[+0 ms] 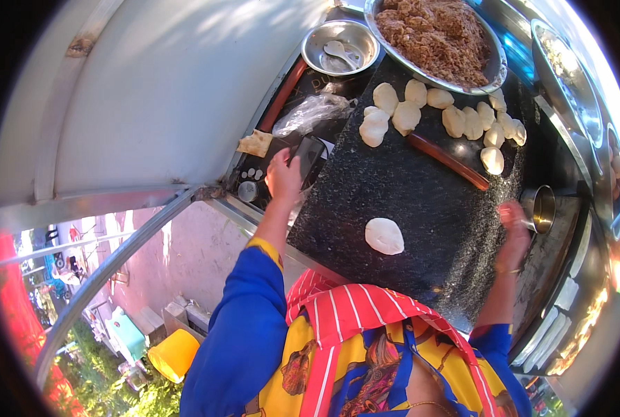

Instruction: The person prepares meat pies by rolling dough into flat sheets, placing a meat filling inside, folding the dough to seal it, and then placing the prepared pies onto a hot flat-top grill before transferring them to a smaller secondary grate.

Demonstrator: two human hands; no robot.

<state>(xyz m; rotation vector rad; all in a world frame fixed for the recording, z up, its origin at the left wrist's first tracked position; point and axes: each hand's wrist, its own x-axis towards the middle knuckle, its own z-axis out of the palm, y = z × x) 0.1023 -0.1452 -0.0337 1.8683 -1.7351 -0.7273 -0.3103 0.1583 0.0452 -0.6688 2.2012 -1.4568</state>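
Observation:
My left hand [282, 174] is over the left side of the counter beside a dark phone-like object [309, 154]; whether it touches that is unclear. My right hand [515, 232], somewhat blurred, is beside a small metal cup [543, 208] at the right edge of the black stone slab [341, 193]; its grip cannot be made out. A flattened round of dough [384, 236] lies on the slab between my hands. Farther back rests a reddish-brown wooden rolling pin [445, 160], with several dough pieces [406, 118] behind and around it.
A large metal basin [497, 78] of minced filling [435, 39] stands at the back. Left of it are a metal bowl [315, 54] with a white spoon [341, 52], a clear plastic bag [312, 113] and a piece of flatbread [255, 143]. More metal basins [567, 83] line the right side.

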